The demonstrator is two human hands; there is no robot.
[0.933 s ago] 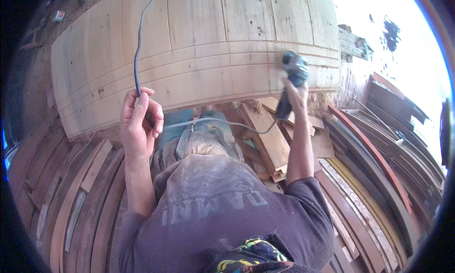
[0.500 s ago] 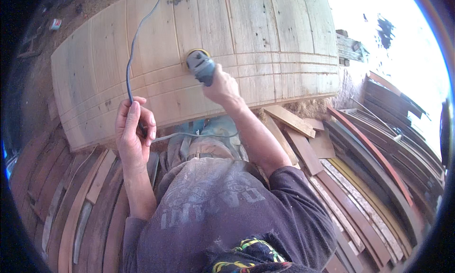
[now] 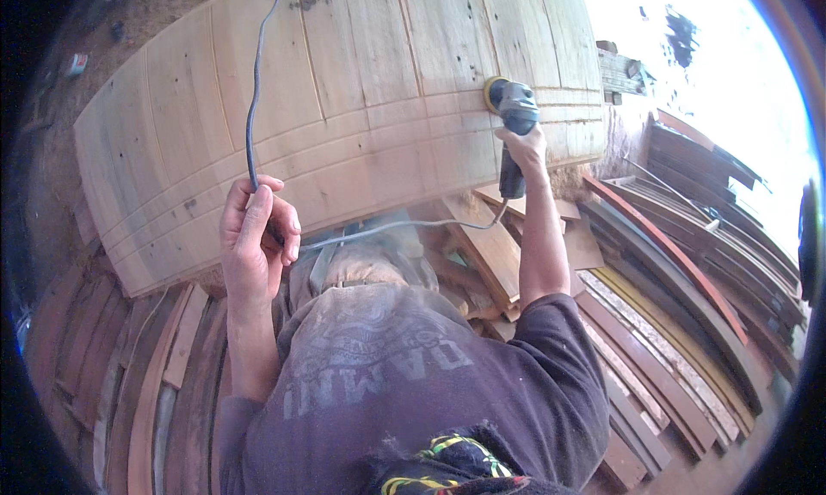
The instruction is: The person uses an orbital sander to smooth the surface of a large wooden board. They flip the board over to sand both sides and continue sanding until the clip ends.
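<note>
The grey handheld power sander with a yellow round pad (image 3: 509,108) lies pressed on the big pale wooden panel made of joined planks (image 3: 361,91), just above my right hand (image 3: 520,147). This hand is closed fully around the dark handle of the sander. My left hand (image 3: 255,237) is closed too, and it grips the dark power cable (image 3: 254,91), which goes up from the fist across the panel. Below both hands I see stacked brown wooden boards (image 3: 662,323).
</note>
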